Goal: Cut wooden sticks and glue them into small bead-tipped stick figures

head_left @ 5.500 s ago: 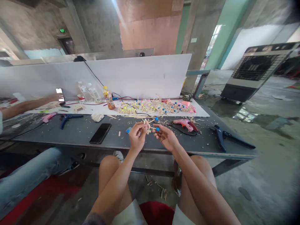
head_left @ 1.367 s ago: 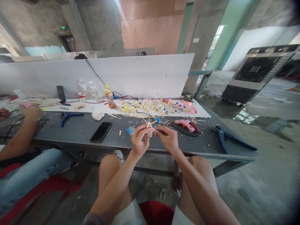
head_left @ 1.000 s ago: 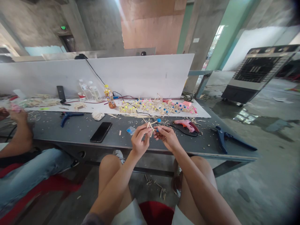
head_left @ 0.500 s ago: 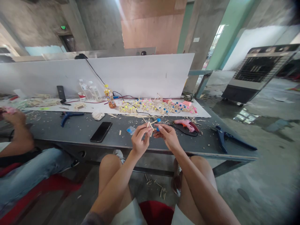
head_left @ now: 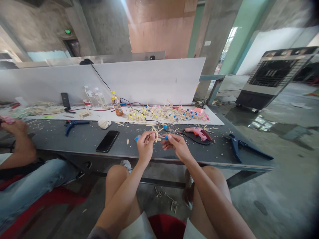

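Observation:
My left hand (head_left: 145, 146) is closed in a pinch on a small frame of thin wooden sticks (head_left: 156, 132), held just above the front part of the table. A blue ball (head_left: 164, 127) sits at the frame's upper end. My right hand (head_left: 178, 146) pinches a second blue ball (head_left: 166, 137) between thumb and finger, at the end of a stick pointing toward the left hand. Whether this stick is joined to the frame is too small to tell. A blue packet (head_left: 137, 137) shows partly behind my left hand.
On the dark table (head_left: 119, 162) lie a phone (head_left: 107, 141), a pink glue gun (head_left: 196, 132), blue cutters (head_left: 236, 147) and more blue pliers (head_left: 72, 125). Stick models with coloured balls (head_left: 169, 113) cover the white board behind, beside a bottle (head_left: 117, 105). A person's hand (head_left: 17, 127) is at left.
Both hands have shifted slightly; the left moved left and the stick frame turned with it. The upper blue ball is further left, and the ball in my right hand shows more plainly.

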The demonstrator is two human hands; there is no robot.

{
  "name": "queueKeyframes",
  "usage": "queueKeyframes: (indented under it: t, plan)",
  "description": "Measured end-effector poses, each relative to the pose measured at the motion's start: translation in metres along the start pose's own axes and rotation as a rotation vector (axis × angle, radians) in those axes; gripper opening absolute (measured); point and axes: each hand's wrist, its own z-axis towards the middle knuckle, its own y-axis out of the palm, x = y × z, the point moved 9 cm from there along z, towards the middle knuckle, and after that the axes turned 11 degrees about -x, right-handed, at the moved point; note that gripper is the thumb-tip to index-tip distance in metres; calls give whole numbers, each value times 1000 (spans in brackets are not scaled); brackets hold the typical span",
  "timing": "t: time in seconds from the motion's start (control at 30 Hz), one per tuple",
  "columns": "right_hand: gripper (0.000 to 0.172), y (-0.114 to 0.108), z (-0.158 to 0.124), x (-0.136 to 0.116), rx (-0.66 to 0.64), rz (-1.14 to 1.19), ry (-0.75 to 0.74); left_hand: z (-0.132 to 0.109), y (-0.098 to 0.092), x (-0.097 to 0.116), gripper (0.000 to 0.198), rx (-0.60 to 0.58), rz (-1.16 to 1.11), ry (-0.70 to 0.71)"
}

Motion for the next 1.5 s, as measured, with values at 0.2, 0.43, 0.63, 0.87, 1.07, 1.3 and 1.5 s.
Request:
queueKeyframes:
  t: [0.2, 0.43, 0.63, 0.87, 1.07, 1.3, 1.5]
  plan:
    - [40, 7, 1, 7, -18, 212, 64, 2, -6, -19, 27, 39, -110, -91]
    - [37, 9, 2, 7, -3, 239, 37, 1, -3, -25, 24, 11, -183, -114]
    - [43, 7, 1, 7, 8, 206, 40, 1, -3, -27, 27, 17, -173, -144]
    - [37, 6, 1, 6, 12, 206, 37, 2, -1, -24, 28, -5, -133, -130]
    - [36, 6, 2, 2, -4, 192, 16, 2, 0, -18, 26, -9, -134, -107]
    - [40, -4, -3, -15, 93, -215, -125, 2, -2, -20, 25, 7, -143, -107]
    - [28, 0, -10, -25, 175, -533, -177, 0, 0, -14, 25, -12, -111, -92]
